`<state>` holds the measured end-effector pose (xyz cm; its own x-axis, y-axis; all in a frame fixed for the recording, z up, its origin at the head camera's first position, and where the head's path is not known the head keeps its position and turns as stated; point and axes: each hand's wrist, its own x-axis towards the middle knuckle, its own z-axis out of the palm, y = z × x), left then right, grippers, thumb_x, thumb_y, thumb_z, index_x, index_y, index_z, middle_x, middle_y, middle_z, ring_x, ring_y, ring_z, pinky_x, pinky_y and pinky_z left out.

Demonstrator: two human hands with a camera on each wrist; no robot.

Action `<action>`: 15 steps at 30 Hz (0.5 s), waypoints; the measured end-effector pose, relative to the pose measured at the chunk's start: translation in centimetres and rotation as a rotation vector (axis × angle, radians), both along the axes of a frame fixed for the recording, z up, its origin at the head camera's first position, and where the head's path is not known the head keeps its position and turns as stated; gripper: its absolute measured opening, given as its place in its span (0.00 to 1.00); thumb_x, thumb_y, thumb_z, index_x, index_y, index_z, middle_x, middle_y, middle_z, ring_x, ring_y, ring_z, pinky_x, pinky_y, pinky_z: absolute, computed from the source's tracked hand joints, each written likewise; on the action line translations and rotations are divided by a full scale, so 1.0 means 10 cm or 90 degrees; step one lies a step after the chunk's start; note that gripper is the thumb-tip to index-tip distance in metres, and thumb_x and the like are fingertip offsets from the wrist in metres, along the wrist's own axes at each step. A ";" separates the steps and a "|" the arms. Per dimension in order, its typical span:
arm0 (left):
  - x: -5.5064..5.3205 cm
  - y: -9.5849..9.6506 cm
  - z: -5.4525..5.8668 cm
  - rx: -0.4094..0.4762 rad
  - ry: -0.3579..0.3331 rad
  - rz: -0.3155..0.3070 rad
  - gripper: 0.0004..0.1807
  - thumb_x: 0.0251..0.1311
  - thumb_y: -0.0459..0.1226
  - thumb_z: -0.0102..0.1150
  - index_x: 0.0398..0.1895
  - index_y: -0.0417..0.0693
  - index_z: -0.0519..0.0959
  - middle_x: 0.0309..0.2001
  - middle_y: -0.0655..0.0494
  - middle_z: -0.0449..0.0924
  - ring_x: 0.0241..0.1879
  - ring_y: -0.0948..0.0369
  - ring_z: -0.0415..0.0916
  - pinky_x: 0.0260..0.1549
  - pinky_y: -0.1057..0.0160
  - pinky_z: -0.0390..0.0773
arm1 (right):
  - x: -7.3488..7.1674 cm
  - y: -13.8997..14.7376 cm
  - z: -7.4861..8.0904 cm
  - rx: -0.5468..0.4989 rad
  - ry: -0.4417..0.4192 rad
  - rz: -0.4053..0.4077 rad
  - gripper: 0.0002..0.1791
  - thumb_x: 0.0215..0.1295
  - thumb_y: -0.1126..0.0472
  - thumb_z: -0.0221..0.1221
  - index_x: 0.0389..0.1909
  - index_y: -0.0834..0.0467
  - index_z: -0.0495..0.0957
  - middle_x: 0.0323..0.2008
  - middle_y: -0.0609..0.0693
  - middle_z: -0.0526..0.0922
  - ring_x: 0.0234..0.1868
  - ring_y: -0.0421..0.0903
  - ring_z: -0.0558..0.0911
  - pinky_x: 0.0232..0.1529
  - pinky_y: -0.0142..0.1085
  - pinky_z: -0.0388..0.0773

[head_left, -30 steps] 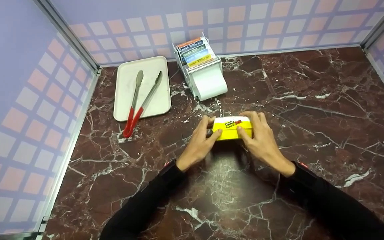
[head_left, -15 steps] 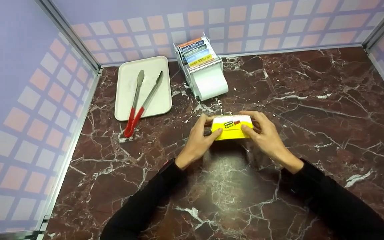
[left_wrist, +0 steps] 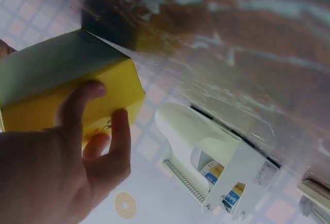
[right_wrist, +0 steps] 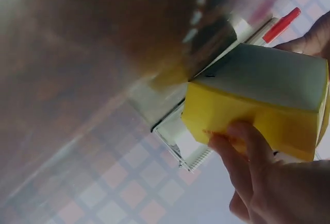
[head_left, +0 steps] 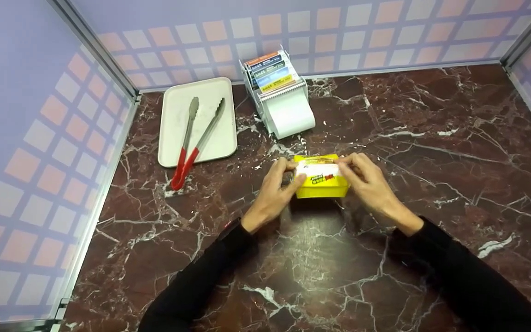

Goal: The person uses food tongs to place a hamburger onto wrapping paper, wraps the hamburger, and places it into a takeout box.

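A yellow cardboard food box (head_left: pixel 323 190) with a white band across its top and black and red print is held between both hands. My left hand (head_left: pixel 271 196) grips its left side, thumb on the top near the band. At the right, my right hand (head_left: pixel 370 186) holds it, with thumb and fingertips by the end of the white band. In the left wrist view, fingers (left_wrist: pixel 121 131) lie along the yellow side wall, and the pale underside (left_wrist: pixel 56 67) shows. The right wrist view shows fingertips (right_wrist: pixel 240 131) on the opposite yellow wall.
A label dispenser (head_left: pixel 272 87) with several coloured rolls and a white strip hanging out stands against the back wall. Left of it, red-handled tongs (head_left: pixel 191 138) lie on a cream tray (head_left: pixel 168 120). White flecks dot the marbled tabletop (head_left: pixel 431 184). Side panels (head_left: pixel 26 138) border the table.
The box has tilted, so more of its top and far yellow part shows in the head view. My right thumb has shifted from the front up to the white band's right end.
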<state>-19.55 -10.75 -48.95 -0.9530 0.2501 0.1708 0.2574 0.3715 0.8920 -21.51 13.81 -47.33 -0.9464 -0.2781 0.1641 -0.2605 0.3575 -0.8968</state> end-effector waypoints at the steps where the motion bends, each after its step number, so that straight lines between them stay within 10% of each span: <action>1: 0.00 0.00 0.00 0.000 0.002 0.005 0.30 0.71 0.61 0.49 0.46 0.40 0.68 0.61 0.36 0.74 0.70 0.43 0.69 0.70 0.34 0.68 | 0.00 0.00 0.00 -0.009 -0.001 -0.010 0.09 0.77 0.64 0.56 0.44 0.68 0.79 0.48 0.61 0.79 0.54 0.53 0.78 0.59 0.34 0.78; 15: -0.02 0.00 0.08 0.105 0.002 0.010 0.13 0.68 0.35 0.62 0.47 0.32 0.75 0.53 0.37 0.67 0.73 0.37 0.63 0.65 0.43 0.76 | 0.01 -0.02 0.01 -0.114 0.003 -0.010 0.13 0.62 0.75 0.66 0.48 0.69 0.82 0.48 0.59 0.71 0.67 0.51 0.74 0.72 0.33 0.71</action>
<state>-19.77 -10.75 -48.10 -0.9558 0.2040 0.2115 0.2560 0.2245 0.9402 -21.44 13.66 -47.25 -0.9493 -0.2300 0.2145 -0.2612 0.1964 -0.9451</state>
